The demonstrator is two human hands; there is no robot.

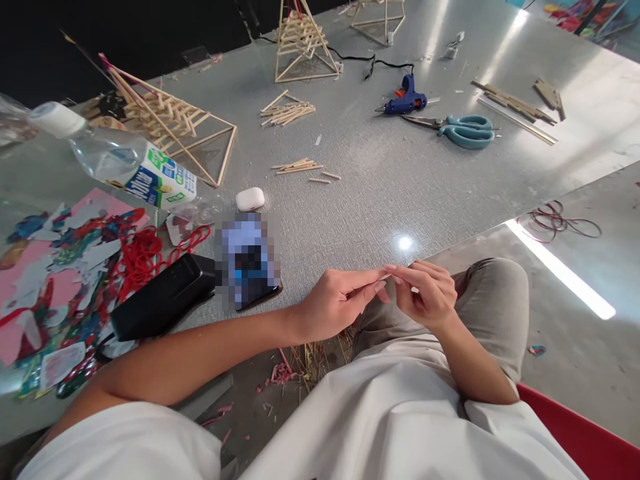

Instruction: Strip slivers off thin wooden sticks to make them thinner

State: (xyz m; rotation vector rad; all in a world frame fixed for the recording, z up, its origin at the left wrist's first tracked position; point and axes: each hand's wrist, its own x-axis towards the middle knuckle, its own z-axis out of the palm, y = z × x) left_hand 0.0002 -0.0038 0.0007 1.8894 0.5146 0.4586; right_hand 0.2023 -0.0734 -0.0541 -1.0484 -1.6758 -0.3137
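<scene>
Over my lap, by the table's near edge, the fingertips of both hands meet. My left hand (334, 303) reaches in from the left, its fingers straight and pressed together. My right hand (427, 291) is closed in a pinch against the left fingertips. Whatever may lie between them is too small or hidden to make out. Nearest on the table is a smartphone (250, 263) with a blurred screen, left of my left hand. A white earbud case (250, 199) lies just beyond it. Farther up are a small bundle of thin wooden sticks (299, 165) and a larger pile of sticks (289, 112).
Stick-built frames (173, 123) stand at the back left. A blue glue gun (406, 100) and teal-handled scissors (465, 131) lie toward the back right. A plastic bottle (125, 160), a black case (163, 297), red cord (143, 257) and coloured scraps (65, 280) crowd the left.
</scene>
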